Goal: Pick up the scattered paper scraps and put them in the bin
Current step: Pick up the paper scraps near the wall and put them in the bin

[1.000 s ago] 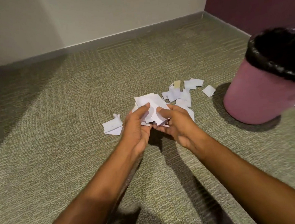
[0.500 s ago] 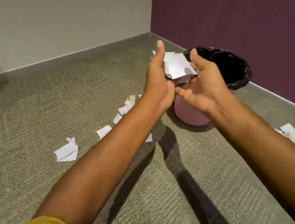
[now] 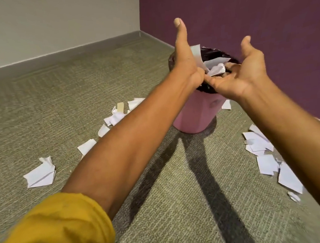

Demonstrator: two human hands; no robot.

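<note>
Lower left of the frame: a yellow sleeve, forearm running up toward centre. On the carpet at left, a folded white scrap lying alone, then a loose trail of scraps climbing toward the middle, one tan piece among them. None of these picked up yet.

Upper centre: left hand raised over the pink bin, thumb straight up, palm turned inward. Half a second ago pressed against the other hand around a white bundle held just short of the bin; now parted from it, heels of the hands close together or touching, the tops fanned wide. Grip on both sides spread, nothing pinched. Between the palms, the released scraps, white against the black liner, at or just inside the bin's mouth; one strip just beside the left palm, whether clinging or falling cannot be told.

Right of centre: right hand palm up, fingers loose, thumb lifted, over the bin's rim.

Meaning for the task: this handful judged delivered, one load out of several. One small scrap just beside the bin's base.

Right edge: a second cluster of scraps spread down the carpet beside the purple wall, partly hidden by the right forearm. Much left on both sides; another gather-and-carry likely called for, either pile within reach.
</note>
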